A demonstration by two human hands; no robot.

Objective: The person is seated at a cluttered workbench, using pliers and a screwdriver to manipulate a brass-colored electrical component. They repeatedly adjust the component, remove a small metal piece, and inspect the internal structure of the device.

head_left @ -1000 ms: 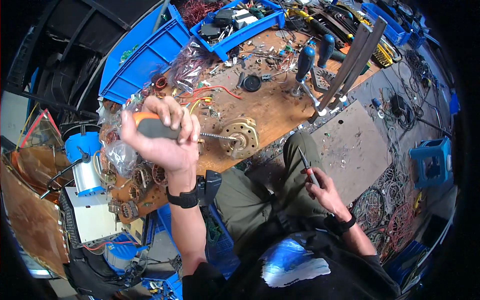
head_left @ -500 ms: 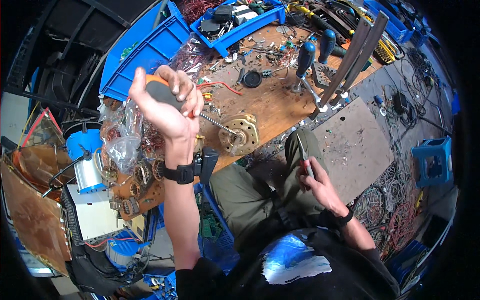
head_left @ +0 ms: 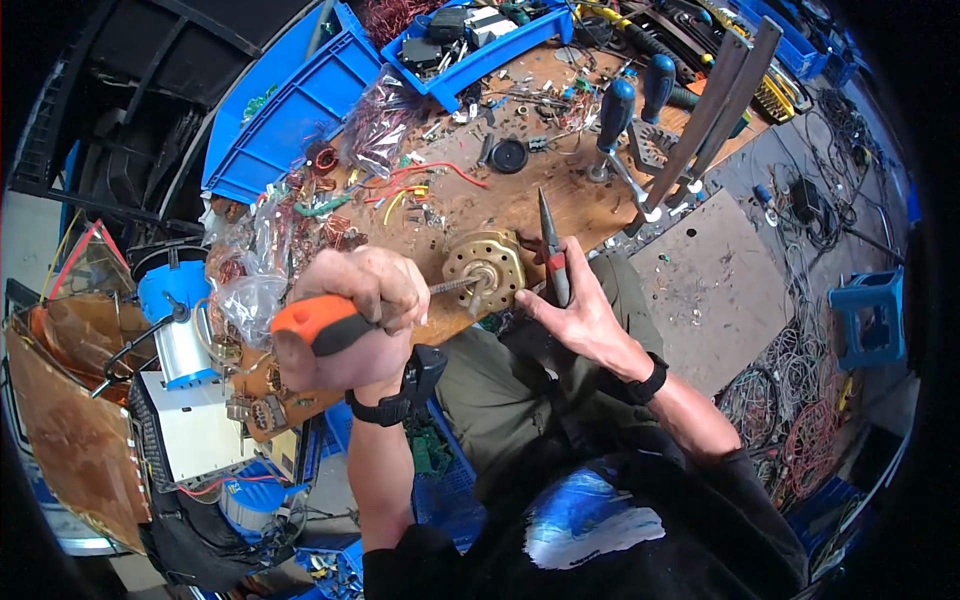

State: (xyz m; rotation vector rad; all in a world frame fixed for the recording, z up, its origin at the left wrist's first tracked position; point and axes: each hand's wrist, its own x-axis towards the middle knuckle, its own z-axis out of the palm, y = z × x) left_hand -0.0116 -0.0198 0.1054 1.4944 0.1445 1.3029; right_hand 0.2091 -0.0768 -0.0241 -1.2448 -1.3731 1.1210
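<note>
My left hand (head_left: 365, 300) is closed round the handle of an orange-and-black screwdriver (head_left: 315, 325). Its long metal shaft reaches into the centre of a brass-coloured disc part (head_left: 484, 270) with a ring of holes, at the bench's front edge. My right hand (head_left: 575, 310) holds red-and-grey pointed pliers (head_left: 550, 235), tips pointing away from me, and its thumb rests at the disc's right side. A small metal piece sticks out below the disc's hub; I cannot make out what it is.
The wooden bench (head_left: 560, 200) holds scraps, wires and plastic bags (head_left: 250, 300). Blue bins (head_left: 270, 140) line the back. A clamp fixture with blue handles (head_left: 615, 120) stands at the right. A blue-and-silver canister (head_left: 175, 330) is at the left, a blue stool (head_left: 865, 315) at the right.
My left hand has swung down and toward me, tilting the screwdriver lower with its tip staying at the hub. My right hand has moved up and left from over my knee to the disc.
</note>
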